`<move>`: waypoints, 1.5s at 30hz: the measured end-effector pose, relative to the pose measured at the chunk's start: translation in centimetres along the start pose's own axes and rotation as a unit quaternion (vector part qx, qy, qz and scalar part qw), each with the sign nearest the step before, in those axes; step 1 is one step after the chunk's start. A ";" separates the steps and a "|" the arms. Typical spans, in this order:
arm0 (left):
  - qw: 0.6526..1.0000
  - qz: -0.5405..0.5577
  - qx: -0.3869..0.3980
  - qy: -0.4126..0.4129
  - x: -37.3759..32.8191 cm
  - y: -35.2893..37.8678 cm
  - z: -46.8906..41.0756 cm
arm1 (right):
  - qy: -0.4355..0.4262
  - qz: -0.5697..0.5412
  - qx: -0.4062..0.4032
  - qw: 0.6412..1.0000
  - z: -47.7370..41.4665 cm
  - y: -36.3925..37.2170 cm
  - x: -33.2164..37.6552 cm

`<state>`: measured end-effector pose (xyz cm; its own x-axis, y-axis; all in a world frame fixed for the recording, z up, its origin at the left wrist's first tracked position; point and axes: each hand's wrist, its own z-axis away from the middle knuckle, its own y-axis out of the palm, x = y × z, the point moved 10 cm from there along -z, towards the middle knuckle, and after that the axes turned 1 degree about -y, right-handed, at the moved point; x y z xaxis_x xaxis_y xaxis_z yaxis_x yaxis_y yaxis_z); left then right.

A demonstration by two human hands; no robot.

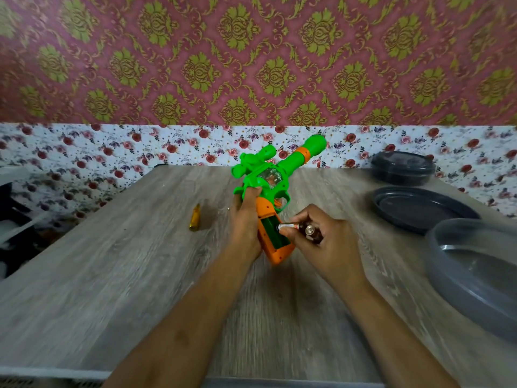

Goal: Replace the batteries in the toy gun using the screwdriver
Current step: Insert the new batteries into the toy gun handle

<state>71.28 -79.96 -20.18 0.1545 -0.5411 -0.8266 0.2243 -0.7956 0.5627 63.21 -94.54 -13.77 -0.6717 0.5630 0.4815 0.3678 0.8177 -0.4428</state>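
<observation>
Just right of the frame's centre, the left hand (246,219) is wrapped shut around the orange grip of the toy gun (268,186), barrel pointing toward the upper right, with the open battery compartment (272,229) facing up. The right hand (321,242) pinches batteries (302,228) in closed fingertips at the compartment's edge — another seems tucked in the palm. The gun looks light, hollow and stiff, best held at the grip; the batteries are smooth, small, likely slippery — the screwdriver (195,218) lies left on the table (112,261).
</observation>
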 end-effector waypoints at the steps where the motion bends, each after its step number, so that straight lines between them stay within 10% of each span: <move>1: 1.000 0.005 0.000 0.003 -0.1 0.1 0.1 | 0.000 0.002 -0.001 1.000 0.0 0.1 0.1; 22: 0.999 0.046 0.018 -0.017 0.4 0.3 0.0 | 0.039 -0.084 0.122 0.988 0.4 2.2 0.2; 38: 0.993 0.055 0.034 -0.099 3.7 1.8 1.0 | 0.230 -0.076 0.050 0.969 0.2 2.4 -5.2; 45: 0.988 0.087 0.047 -0.118 3.6 1.8 0.7 | 0.287 -0.094 0.238 0.923 0.1 3.8 -4.1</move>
<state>71.53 -83.51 -22.12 -0.0476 -0.7114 -0.7012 0.1224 -0.7009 0.7027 67.34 -93.74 -17.48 -0.1936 0.4995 0.8444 -0.1373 0.8384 -0.5275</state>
